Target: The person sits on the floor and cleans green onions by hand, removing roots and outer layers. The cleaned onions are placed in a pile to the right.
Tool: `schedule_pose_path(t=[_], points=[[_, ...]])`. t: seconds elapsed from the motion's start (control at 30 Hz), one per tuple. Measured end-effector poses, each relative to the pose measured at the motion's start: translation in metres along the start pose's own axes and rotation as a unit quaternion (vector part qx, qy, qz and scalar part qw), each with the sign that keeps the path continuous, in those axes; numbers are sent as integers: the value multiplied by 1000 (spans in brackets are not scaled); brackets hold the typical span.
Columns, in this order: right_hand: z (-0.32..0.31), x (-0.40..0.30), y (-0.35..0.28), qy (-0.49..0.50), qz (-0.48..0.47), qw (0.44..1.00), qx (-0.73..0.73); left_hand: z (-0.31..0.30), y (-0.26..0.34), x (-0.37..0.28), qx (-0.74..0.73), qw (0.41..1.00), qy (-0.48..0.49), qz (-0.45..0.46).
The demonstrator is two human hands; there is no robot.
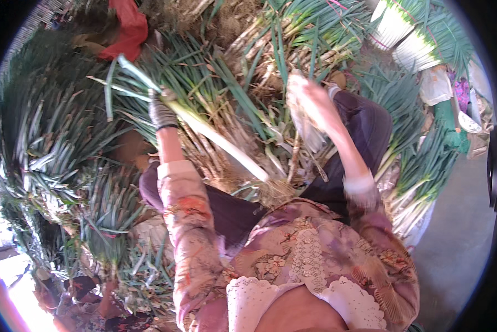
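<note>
My left hand (162,108), in a striped knit glove, grips a long green onion (219,143) near its leafy end. The white stalk slants down to the right, its root tuft (275,193) close to my lap. My right hand (308,97) is raised above my bent leg, blurred and without a visible glove. Pale, papery onion skins (312,139) hang or lie just below it; whether the fingers hold them is unclear. Between my legs lies a row of unpeeled green onions (207,141) with dry brown outer leaves.
Piled green onions (45,124) fill the left side. Cleaned white bundles (416,50) tied with pink bands lie at the upper right, with loose onions (418,186) below. A red cloth or bag (128,29) is at the top. Patterned cloth (95,309) shows lower left, beside grey floor opposite (460,220).
</note>
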State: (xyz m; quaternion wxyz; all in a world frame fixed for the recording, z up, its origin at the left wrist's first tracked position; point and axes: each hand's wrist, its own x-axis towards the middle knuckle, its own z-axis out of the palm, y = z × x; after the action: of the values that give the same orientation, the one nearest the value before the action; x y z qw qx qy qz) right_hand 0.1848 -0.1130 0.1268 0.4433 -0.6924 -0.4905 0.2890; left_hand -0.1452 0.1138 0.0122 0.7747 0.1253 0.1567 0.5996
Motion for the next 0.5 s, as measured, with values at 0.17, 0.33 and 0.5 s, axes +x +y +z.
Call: schedule_pose_path(t=[0.17,0.33,0.5], points=[[8,-23,-64,-323,76,931,-155,55,-35,-31,198,977,59,60],[14,-107,-4,-144,-71,985,66,182,-92,-67,273,958,-72,42],[-82,-145,10,93,-99,982,134,319,-196,-121,357,890,-274,75]])
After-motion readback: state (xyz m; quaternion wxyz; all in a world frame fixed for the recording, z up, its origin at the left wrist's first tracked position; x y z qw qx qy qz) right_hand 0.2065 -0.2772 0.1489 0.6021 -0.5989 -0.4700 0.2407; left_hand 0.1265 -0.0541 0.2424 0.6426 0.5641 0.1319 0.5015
